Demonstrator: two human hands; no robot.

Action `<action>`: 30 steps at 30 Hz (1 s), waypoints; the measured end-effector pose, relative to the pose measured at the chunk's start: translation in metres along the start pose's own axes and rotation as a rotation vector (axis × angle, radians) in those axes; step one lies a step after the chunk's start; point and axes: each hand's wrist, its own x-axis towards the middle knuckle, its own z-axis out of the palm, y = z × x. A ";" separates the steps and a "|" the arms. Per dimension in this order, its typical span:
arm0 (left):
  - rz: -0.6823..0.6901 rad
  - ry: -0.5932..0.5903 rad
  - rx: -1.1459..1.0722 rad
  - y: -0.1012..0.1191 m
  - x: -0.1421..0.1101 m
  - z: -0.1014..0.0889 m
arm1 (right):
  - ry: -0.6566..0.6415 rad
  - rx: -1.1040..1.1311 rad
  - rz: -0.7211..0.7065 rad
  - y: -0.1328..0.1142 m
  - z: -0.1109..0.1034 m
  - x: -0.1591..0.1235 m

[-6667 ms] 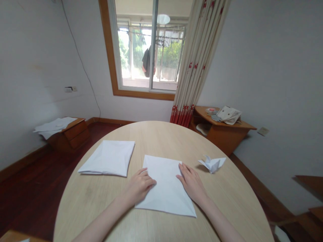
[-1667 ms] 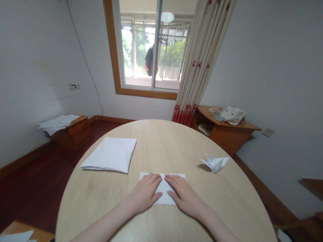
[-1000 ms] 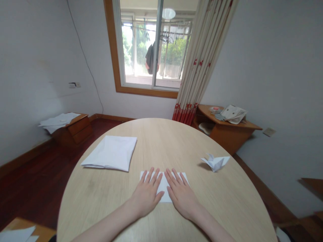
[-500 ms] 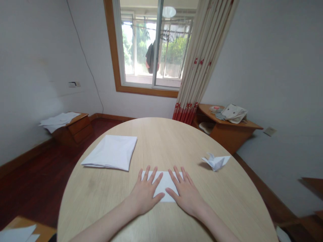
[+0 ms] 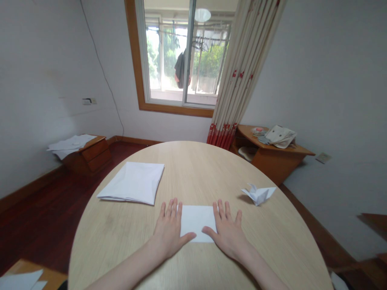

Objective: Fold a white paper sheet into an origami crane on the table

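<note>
A white sheet of paper (image 5: 198,221), folded into a wide rectangle, lies flat on the round table near me. My left hand (image 5: 171,229) rests palm down over its left end, fingers stretched forward and thumb on the paper. Over the right end lies my right hand (image 5: 226,229), also flat with its fingers spread. Both ends of the paper are hidden beneath the hands. To the right stands a white origami crane (image 5: 258,194). On the left is a stack of white paper (image 5: 133,182), its edges slightly lifted.
The round wooden table (image 5: 193,169) fills the middle. Beyond it are a low drawer cabinet (image 5: 95,155) bearing papers, a corner shelf (image 5: 272,161) with a cloth bag (image 5: 281,136), and a curtain (image 5: 238,76) by the window. More paper (image 5: 22,280) lies at the lower left.
The large sheet seen earliest has become a smaller folded rectangle. Lately both hands have slid outward from its middle towards its ends, fingers straightening. The crane and stack stayed put.
</note>
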 end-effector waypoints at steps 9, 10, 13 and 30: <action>0.171 -0.092 -0.066 -0.016 0.007 -0.014 | 0.002 0.051 -0.208 0.016 -0.003 0.006; 0.188 -0.104 -0.087 -0.018 0.008 -0.014 | -0.003 0.061 -0.220 0.017 -0.004 0.007; 0.252 -0.130 -0.155 -0.020 0.012 -0.014 | -0.014 0.100 -0.273 0.020 -0.007 0.008; 0.354 -0.139 -0.346 -0.021 0.011 -0.027 | -0.034 0.351 -0.487 0.020 -0.014 0.003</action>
